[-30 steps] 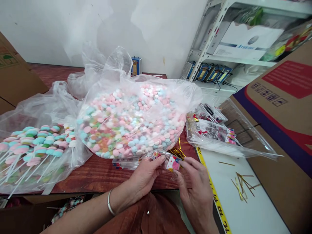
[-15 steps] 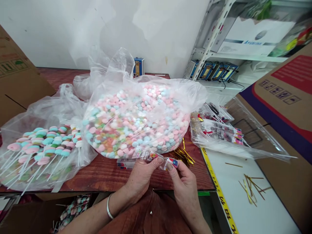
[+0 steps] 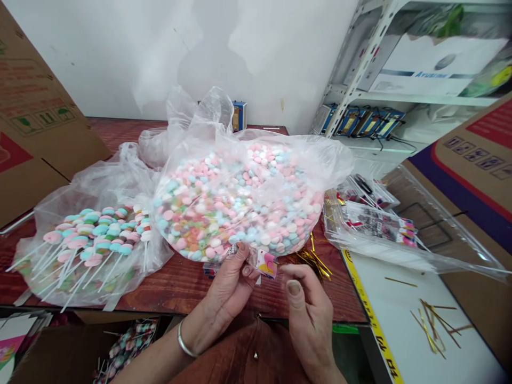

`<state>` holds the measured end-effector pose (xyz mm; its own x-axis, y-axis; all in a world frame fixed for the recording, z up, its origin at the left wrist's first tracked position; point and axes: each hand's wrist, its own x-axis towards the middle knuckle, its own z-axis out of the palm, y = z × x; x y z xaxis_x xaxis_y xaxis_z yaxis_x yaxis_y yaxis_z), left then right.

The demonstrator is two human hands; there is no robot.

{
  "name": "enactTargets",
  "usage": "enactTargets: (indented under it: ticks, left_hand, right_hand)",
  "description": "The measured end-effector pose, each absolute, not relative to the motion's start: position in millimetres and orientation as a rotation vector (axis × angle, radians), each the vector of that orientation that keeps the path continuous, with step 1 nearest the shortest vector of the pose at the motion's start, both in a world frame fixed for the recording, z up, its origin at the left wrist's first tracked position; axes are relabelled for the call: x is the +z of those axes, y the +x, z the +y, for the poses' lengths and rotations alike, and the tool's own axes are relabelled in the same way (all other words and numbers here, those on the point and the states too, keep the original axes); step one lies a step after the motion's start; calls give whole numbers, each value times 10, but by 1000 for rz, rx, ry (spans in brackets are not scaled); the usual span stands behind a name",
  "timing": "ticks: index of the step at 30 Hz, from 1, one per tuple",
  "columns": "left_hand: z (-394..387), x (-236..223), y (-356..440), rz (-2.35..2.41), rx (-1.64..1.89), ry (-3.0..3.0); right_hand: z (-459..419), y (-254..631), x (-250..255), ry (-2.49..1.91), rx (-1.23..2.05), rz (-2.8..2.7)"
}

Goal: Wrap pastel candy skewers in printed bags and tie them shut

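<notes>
My left hand [image 3: 232, 285] pinches a small clear printed plastic bag [image 3: 266, 263] between thumb and fingers. The bag's pink and yellow end sticks out to the right. Just right of that end is my right hand [image 3: 310, 306], its fingers bent and loosely apart, apparently holding nothing. Behind both hands lies a big clear sack of pastel candies [image 3: 240, 202], pink, white and blue. A small stack of similar flat bags [image 3: 210, 269] peeks out under its front edge, and gold twist ties [image 3: 314, 262] lie to its right.
At left, candy skewers on white sticks [image 3: 94, 232] rest on a plastic bag. More skewers [image 3: 130, 341] fill a box below the table edge. Cardboard boxes [image 3: 44, 106] flank both sides. Packaged bags [image 3: 374, 218] and loose gold ties [image 3: 436, 322] lie at right, near white shelving [image 3: 360, 69].
My right hand has let go of the small bag and moved slightly right and down. The left hand keeps hold, and the bag's printed end now shows. The view has shifted a little left.
</notes>
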<state>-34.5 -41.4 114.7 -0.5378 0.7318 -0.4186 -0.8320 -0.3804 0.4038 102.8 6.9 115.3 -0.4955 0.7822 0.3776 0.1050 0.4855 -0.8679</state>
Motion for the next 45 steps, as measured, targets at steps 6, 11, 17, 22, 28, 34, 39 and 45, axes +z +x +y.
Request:
enactTargets:
  ticks: [6, 11, 17, 22, 28, 34, 39, 45]
  left_hand:
    - [-438, 1202, -350, 750, 2026, -151]
    - [-490, 1219, -325, 876, 2075, 24]
    - [-654, 1200, -429, 900, 1973, 160]
    - [-918, 1156, -590, 1031, 2140, 178]
    - [-1642, 1168, -1135, 1002, 2518, -112]
    - [-2516, 1182, -1626, 1148, 2890, -212]
    - [-2798, 1088, -1751, 1160, 2970, -250]
    - [-2797, 954, -1841, 1099, 2916, -279]
  right_hand:
    - [15, 965, 1229, -534, 726, -1997]
    - [12, 856, 1237, -550, 812, -2022]
    - [17, 822, 1125, -556, 859, -2011]
    - [-52, 614, 1106, -451, 980, -2101]
    - [-277, 22, 1294, -161, 1043, -2200]
    - [-707, -911, 1195, -82, 1344, -2558]
    - [-995, -1493, 896, -338, 1361, -2636]
    - [-1032, -1813, 604, -575, 1359, -2498]
